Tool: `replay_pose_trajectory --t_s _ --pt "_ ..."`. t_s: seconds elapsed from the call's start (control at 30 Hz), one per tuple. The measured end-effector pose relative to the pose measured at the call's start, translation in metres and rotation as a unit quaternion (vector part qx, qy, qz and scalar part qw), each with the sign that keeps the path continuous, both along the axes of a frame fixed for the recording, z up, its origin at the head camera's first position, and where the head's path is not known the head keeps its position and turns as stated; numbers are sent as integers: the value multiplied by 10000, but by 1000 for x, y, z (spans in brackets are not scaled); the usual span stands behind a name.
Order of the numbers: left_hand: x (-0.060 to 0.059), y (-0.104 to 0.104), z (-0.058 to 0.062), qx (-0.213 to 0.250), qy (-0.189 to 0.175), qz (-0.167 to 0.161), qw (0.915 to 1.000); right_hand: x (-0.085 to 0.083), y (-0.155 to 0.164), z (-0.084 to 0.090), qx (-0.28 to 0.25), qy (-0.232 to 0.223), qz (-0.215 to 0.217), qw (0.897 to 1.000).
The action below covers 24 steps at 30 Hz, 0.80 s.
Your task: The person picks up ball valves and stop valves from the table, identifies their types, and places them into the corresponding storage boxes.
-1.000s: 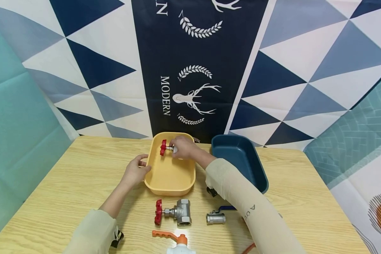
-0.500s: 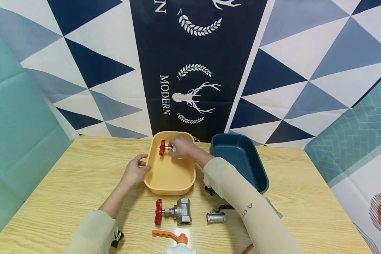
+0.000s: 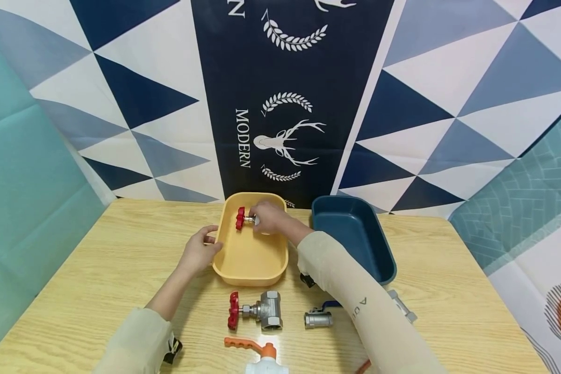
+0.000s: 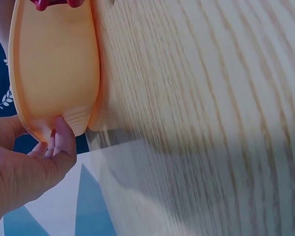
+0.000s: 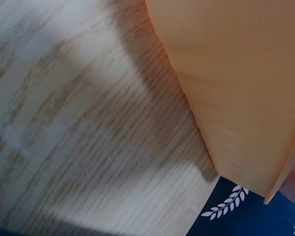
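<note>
My left hand (image 3: 199, 253) grips the left wall of a yellow bin (image 3: 252, 262); in the left wrist view its thumb lies on the inside of the wall. Inside the bin, toward the back, my right hand (image 3: 269, 218) holds a gate valve (image 3: 240, 218) by its body, red handwheel pointing left. The fingers cover most of that valve body. Only the bin's outer wall (image 5: 236, 88) and a sliver of hand show in the right wrist view. A larger gate valve (image 3: 270, 311), also with a red handwheel, lies on the table in front of the bin.
A dark blue bin (image 3: 355, 234) stands right of the yellow one. Nearer the front lie a small ball valve (image 3: 318, 318) with a blue lever and a white valve (image 3: 267, 366) with an orange handle. Another metal fitting (image 3: 402, 305) shows beside the right sleeve. A patterned backdrop (image 3: 280, 78) borders the table.
My right forearm has shifted slightly left, showing more of the metal fitting beside the sleeve. Both hands and the valve in the bin stay nearly where they were.
</note>
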State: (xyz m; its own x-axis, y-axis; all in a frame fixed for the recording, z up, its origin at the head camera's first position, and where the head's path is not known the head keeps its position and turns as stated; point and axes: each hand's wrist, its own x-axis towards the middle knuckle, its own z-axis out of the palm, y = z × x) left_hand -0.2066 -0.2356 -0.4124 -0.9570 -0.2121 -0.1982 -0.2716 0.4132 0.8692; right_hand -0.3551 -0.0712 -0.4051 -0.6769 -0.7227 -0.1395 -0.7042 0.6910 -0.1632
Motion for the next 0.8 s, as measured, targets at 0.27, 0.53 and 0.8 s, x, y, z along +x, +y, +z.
replay_pose_trajectory --t_s 0.27,0.53,0.8 --pt "0 0 2 -41 -6 -8 10000 0 -1 2 -19 43 -3 10000" --pt "1 1 3 -67 4 -12 10000 -1 0 -1 -34 86 -48 9999" --pt "1 1 0 -76 -15 -2 10000 0 -1 -3 110 105 -115 9998"
